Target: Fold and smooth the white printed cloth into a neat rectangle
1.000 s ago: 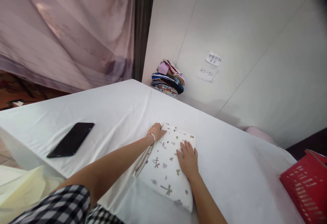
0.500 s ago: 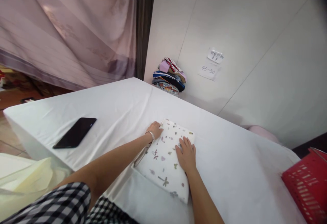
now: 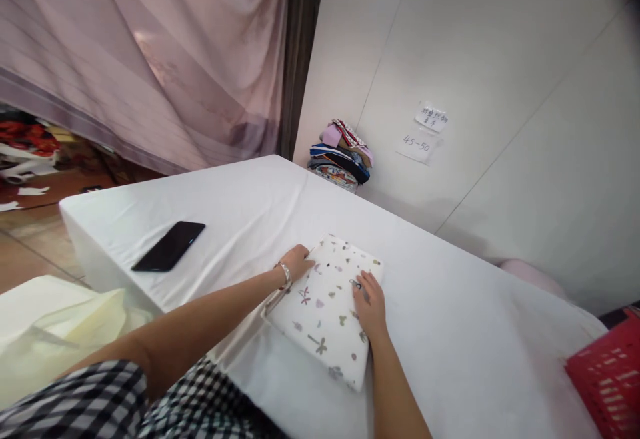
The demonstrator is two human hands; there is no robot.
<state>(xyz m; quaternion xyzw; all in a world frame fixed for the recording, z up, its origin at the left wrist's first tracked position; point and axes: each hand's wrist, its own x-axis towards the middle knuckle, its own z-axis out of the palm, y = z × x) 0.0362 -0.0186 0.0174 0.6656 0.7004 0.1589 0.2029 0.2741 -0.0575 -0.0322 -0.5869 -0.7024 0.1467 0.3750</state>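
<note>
Cloth (image 3: 327, 309) lies lengthwise, pointing away and slightly right.

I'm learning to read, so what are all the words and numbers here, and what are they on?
"45-50": handwritten on the lower paper on the wall.
Upper paper: handwritten characters that look Chinese, too blurred to read surely.
Patterned cloth: little pictures, no words I can read.

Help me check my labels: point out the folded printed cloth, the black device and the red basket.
Folded printed cloth (image 3: 330, 307), head view, middle of its top face.
Black device (image 3: 169, 247), head view, its dark face.
Red basket (image 3: 601, 349), head view, its slotted wall.
</note>
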